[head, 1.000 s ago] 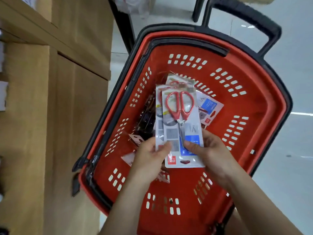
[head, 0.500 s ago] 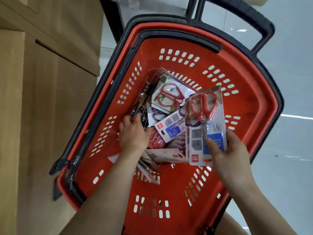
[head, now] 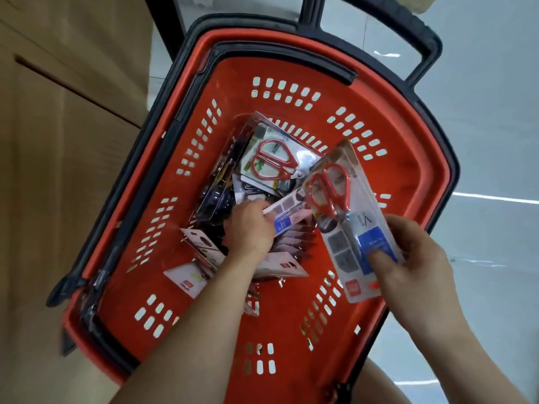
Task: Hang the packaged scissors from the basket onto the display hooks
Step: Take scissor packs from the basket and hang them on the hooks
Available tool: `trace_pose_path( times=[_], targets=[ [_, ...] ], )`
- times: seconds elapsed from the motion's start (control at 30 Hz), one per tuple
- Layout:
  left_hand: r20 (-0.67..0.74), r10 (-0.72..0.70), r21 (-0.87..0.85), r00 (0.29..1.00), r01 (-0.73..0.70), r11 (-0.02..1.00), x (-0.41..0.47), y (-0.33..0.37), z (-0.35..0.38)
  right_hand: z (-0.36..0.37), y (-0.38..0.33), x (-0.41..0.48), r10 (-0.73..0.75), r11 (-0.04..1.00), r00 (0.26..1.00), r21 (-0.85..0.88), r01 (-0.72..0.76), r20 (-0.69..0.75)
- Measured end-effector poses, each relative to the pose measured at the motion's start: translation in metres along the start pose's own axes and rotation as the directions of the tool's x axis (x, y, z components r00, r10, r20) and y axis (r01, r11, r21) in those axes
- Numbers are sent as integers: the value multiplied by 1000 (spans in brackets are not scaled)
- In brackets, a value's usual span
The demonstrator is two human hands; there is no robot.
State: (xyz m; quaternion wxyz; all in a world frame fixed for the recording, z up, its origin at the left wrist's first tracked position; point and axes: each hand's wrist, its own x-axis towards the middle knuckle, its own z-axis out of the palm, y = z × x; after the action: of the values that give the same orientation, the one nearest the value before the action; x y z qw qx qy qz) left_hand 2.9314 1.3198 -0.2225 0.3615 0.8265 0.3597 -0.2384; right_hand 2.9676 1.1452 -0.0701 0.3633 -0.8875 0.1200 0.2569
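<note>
Fingers (head: pixel 379 259) of your right hand (head: pixel 414 266) now grip the packaged scissors (head: pixel 347 217) alone over the basket's (head: pixel 408 158) right side, while your left hand (head: pixel 250 228) has dropped onto a second pack (head: pixel 287 212), grip undeterminable; hanging not yet begun.

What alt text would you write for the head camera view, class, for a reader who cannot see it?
The right hand holds a pack of red-handled scissors over a red basket, while the left hand is among the other packs inside.
</note>
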Motion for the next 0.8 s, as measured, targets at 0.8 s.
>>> trace_pose_path(
  times=[0.8],
  targets=[
    [-146, 525, -23, 838, -533, 846, -382, 194, -414, -231, -347, -178, -713, 636, 577, 21, 772, 398]
  ],
)
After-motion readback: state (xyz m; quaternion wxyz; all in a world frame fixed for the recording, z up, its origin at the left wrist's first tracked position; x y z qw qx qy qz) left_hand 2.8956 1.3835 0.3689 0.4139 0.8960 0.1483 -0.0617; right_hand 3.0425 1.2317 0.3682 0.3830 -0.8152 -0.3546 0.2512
